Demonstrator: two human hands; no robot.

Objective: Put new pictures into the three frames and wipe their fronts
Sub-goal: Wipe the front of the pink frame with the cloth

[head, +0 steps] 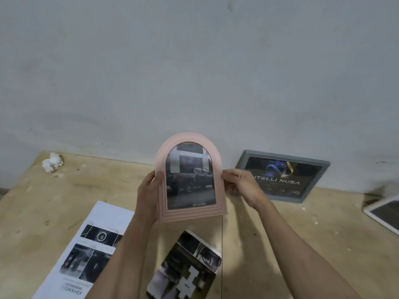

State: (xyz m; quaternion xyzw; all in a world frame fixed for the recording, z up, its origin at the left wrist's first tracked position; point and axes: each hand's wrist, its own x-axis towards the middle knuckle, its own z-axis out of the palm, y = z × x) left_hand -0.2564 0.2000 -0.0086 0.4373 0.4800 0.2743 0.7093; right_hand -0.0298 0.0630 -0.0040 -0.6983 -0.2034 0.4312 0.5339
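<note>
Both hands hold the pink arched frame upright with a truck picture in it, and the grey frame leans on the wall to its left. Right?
Not quite: in the head view the grey frame leans to the right of the pink arched frame, not left. The rest stands.

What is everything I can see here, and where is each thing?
Arched frame: one, pink, held upright above the table's middle; shows a dark truck picture.
Grey frame: one, leaning on the wall at the table's back right, with a dark poster picture.
White frame: one, at the right edge, partly cut off.
Printed sheet: one, white with dark photos, flat at front left.
Booklet: one, black and white, front centre.
Crumpled tissue: one, white, back left corner.
Table: one, light wood.
Wall: grey, behind.
Left hand: grips the arched frame's left side.
Right hand: fingers pinch its right side.
</note>
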